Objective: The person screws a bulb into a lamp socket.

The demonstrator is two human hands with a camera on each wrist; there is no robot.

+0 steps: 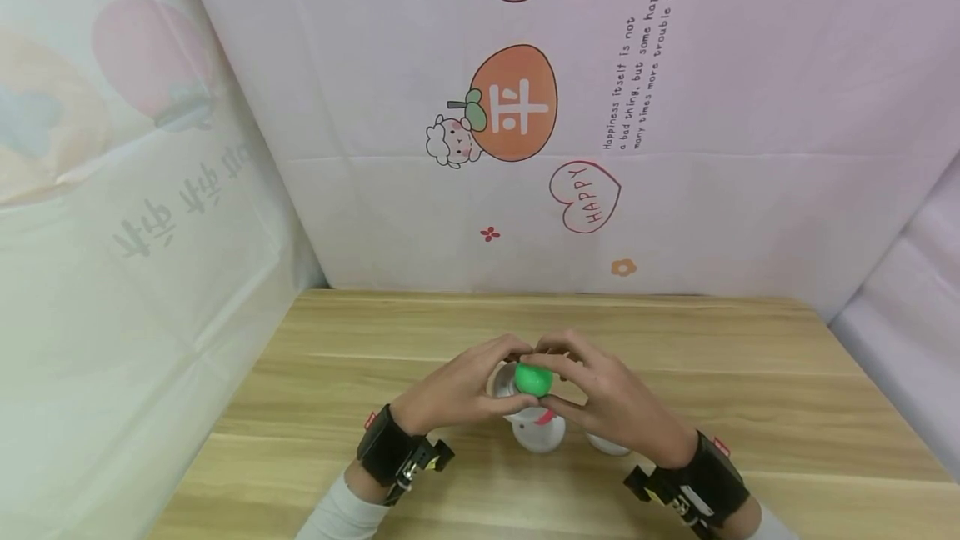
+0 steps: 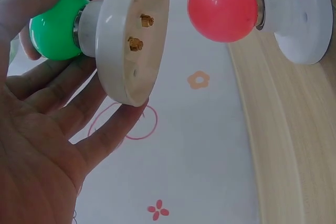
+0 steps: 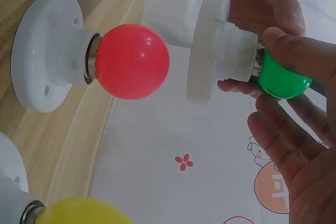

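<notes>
A green light bulb (image 1: 533,379) sits in a white lamp holder (image 2: 131,40), held up between the two hands above the table. My left hand (image 1: 476,386) holds the lamp holder, one finger reaching to the round base's rim in the left wrist view. With the thumb and fingers of my right hand (image 1: 603,394), I pinch the green bulb. The underside of the base shows two brass terminals (image 2: 136,44). A red bulb (image 3: 133,61) in its own white holder (image 3: 55,51) stands on the table below, mostly hidden by the hands in the head view.
A yellow bulb (image 3: 84,213) in another white holder (image 3: 10,198) stands beside the red one, largely covered by my right hand in the head view. The wooden table (image 1: 315,407) ends at a printed white cloth (image 1: 390,215) at the back. More cloth hangs on both sides.
</notes>
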